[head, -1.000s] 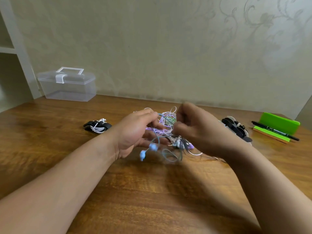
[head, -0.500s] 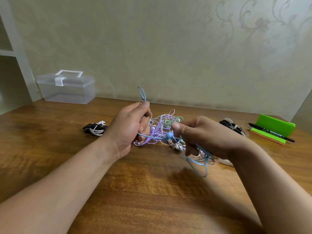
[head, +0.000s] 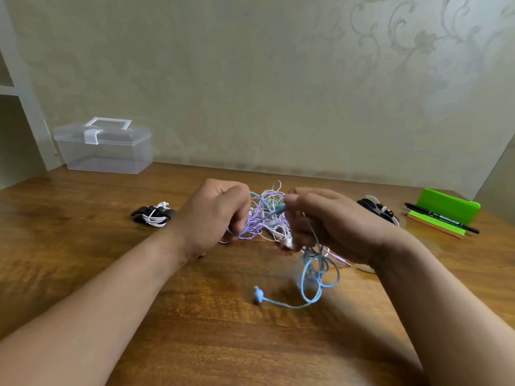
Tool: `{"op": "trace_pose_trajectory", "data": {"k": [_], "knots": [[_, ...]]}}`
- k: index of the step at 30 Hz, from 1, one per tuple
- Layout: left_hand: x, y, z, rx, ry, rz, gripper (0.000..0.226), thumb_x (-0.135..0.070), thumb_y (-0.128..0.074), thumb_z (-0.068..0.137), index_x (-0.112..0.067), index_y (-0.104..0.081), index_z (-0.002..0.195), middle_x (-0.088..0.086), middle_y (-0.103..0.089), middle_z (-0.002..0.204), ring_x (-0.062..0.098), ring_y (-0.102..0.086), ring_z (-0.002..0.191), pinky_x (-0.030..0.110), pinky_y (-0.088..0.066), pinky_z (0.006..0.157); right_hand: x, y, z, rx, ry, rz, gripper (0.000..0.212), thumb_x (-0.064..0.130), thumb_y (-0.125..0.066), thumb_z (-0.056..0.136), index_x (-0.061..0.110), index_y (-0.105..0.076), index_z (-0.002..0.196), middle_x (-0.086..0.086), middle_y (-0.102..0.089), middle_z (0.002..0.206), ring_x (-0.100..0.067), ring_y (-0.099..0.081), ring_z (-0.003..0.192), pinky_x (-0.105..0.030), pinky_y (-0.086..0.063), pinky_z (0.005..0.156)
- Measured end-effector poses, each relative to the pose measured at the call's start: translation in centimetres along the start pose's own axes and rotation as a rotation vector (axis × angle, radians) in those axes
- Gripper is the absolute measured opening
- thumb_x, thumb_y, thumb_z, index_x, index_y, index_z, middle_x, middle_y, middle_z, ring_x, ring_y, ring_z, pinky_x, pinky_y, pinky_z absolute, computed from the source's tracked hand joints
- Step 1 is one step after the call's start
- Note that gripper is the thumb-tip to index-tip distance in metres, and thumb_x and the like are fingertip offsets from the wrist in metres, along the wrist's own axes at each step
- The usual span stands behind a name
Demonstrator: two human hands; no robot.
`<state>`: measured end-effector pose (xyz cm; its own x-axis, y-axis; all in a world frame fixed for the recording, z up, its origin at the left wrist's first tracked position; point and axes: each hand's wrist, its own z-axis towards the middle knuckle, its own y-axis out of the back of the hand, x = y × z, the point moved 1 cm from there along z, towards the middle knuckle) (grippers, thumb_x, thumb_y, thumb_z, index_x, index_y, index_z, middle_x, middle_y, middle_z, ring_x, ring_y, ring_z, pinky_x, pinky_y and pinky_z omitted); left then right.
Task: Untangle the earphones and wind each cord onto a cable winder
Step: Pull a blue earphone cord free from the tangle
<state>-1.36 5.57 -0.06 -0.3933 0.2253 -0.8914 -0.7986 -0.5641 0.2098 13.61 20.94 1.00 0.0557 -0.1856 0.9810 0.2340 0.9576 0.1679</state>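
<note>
Head view: blue earphone cord (head: 306, 270) is held in front of the tangle of earphones (head: 264, 215), above the table (head: 195, 316). Left hand (head: 214, 215), left of the tangle, has its fingers curled round the cord. Right hand (head: 331, 227), right of the tangle, pinches it between thumb and forefinger. The span between the hands runs left to right, rising toward the right hand. Below that hand the cord hangs in loose, blurred loops. Its earbud (head: 258, 294) lies nearer the viewer than the tangle and points left. A wound cable winder (head: 153, 215) lies left of the tangle.
</note>
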Motion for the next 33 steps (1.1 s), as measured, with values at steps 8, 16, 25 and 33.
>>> {"op": "trace_pose_trajectory", "data": {"k": [8,16,25,33], "knots": [[0.1,-0.1,0.2,-0.015,-0.01,-0.013,0.054,-0.034,-0.053,0.093,-0.016,-0.049,0.042,0.006,-0.044,0.042,0.027,-0.048,0.046,0.038,-0.042,0.059,0.2,0.9,0.1,-0.245,-0.017,0.014,0.013,0.017,-0.055,0.108,0.009,-0.056,0.098,-0.017,-0.069,0.08,-0.023,-0.063,0.052,-0.026,-0.049,0.047],[1.2,-0.7,0.0,0.117,-0.015,0.5,0.033,-0.063,-0.055,0.09,-0.034,-0.062,0.105,-0.007,-0.061,0.082,0.008,-0.059,0.078,0.033,-0.046,0.076,0.5,0.0,0.4,-0.254,0.066,-0.022,0.014,0.017,-0.059,0.106,0.006,-0.057,0.098,-0.007,-0.055,0.063,-0.011,-0.042,0.04,-0.024,-0.037,0.041],[0.1,-2.3,-0.3,0.076,-0.036,0.054,0.046,-0.045,-0.045,0.1,-0.021,-0.064,0.065,0.009,-0.069,0.079,0.026,-0.064,0.079,0.033,-0.05,0.08,0.4,-0.5,0.8,-0.364,0.059,-0.045,0.019,0.012,-0.052,0.108,0.007,-0.06,0.091,-0.005,-0.07,0.07,-0.02,-0.067,0.068,-0.033,-0.058,0.068],[-0.5,-0.4,0.0,-0.181,0.052,-0.327,0.038,-0.028,-0.051,0.086,-0.021,-0.038,0.05,0.016,-0.067,0.076,0.02,-0.043,0.043,0.049,-0.029,0.056,0.1,-0.2,0.2,-0.234,-0.256,-0.788,0.03,0.027,-0.051,0.1,0.002,-0.067,0.093,-0.011,-0.073,0.093,-0.02,-0.06,0.079,-0.035,-0.046,0.069]]}}
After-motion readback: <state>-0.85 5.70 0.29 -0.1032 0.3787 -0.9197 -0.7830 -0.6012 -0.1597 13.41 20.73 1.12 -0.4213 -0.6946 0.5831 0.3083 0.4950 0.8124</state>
